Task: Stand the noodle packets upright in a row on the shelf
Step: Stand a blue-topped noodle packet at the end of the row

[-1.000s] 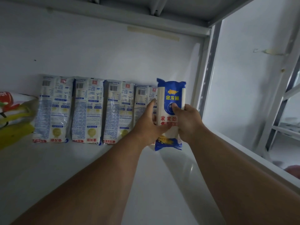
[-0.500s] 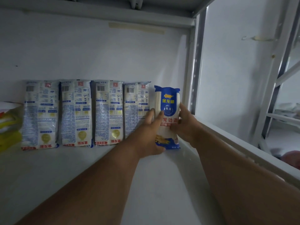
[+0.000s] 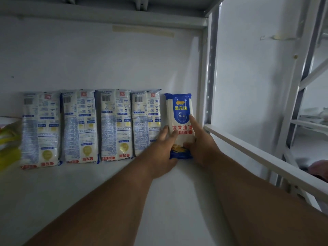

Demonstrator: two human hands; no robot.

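Four white noodle packets (image 3: pixel 80 125) stand upright in a row against the back wall of the white shelf (image 3: pixel 88 192), printed backs facing me. A fifth noodle packet (image 3: pixel 179 110), blue and white with its front toward me, stands at the row's right end. My left hand (image 3: pixel 159 150) touches its lower left side with straight fingers. My right hand (image 3: pixel 200 144) rests on its right side, index finger stretched up the front and thumb across the lower front. The packet's bottom is partly hidden by my hands.
Yellow and red bags (image 3: pixel 8 139) lie at the shelf's far left. A white upright post (image 3: pixel 209 68) stands just right of the blue packet, and a side rail (image 3: pixel 266 157) runs toward me. Another shelf deck is overhead. A second rack (image 3: pixel 312 121) stands to the right.
The blue packet has moved back from mid-air to the right end of the row and now stands against the wall. My fingers have straightened from a grip to a light touch.
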